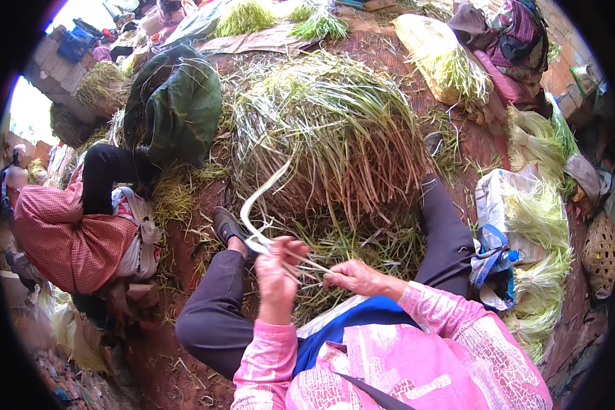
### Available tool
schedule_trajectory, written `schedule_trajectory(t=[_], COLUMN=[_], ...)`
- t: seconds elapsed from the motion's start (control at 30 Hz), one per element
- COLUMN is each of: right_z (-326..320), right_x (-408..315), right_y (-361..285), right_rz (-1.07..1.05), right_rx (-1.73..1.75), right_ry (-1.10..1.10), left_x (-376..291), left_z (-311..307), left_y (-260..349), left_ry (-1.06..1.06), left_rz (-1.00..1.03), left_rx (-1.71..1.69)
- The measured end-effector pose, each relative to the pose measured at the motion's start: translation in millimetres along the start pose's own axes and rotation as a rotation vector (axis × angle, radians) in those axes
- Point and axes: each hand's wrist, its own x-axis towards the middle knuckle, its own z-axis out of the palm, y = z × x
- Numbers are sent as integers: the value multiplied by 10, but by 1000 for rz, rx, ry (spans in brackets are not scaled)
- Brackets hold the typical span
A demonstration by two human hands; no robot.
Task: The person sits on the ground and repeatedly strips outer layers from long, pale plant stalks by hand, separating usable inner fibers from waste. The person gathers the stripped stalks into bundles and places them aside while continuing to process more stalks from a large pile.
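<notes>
My left hand [279, 269], slightly blurred, grips several thin plant stalks, and a pale curling leaf strip [251, 205] sticks up beyond it. The fingertips of my right hand [356, 277] pinch the tapering ends of those stalks [307, 264] on the other side. Both hands are close together above my lap, between my spread legs. Just beyond them lies a big heap of long green plants [333, 123], its brown stems towards me and its leaves draped over the top. Loose green leaf scraps [338, 241] cover the ground between my hands and the heap.
A person in a red checked top [77, 236] sits at left, near a bulging dark green sack [174, 102]. At right lie tied pale strip bundles [538, 215], a blue-and-white bag [489, 256] and a woven basket [601, 256]. A yellowish sack [420, 46] stands at upper right.
</notes>
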Motion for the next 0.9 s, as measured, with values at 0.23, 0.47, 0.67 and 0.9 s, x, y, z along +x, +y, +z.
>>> schedule_trajectory(t=[0.23, 0.47, 0.67, 0.9], right_z=[-344, -670, -243, 268], right_x=[128, 1436, 794, 122], right_y=[650, 1162, 157, 24], right_rz=[-174, 300, -95, -204], right_rx=[-628, -203, -247, -563], right_ry=[276, 580, 543, 326], left_x=[-184, 205, 214, 255], left_z=[-566, -147, -40, -85], left_y=[1583, 447, -174, -457], left_ry=[240, 235, 226, 110], left_rz=[855, 104, -38, -39], left_rx=[-68, -167, 285, 558])
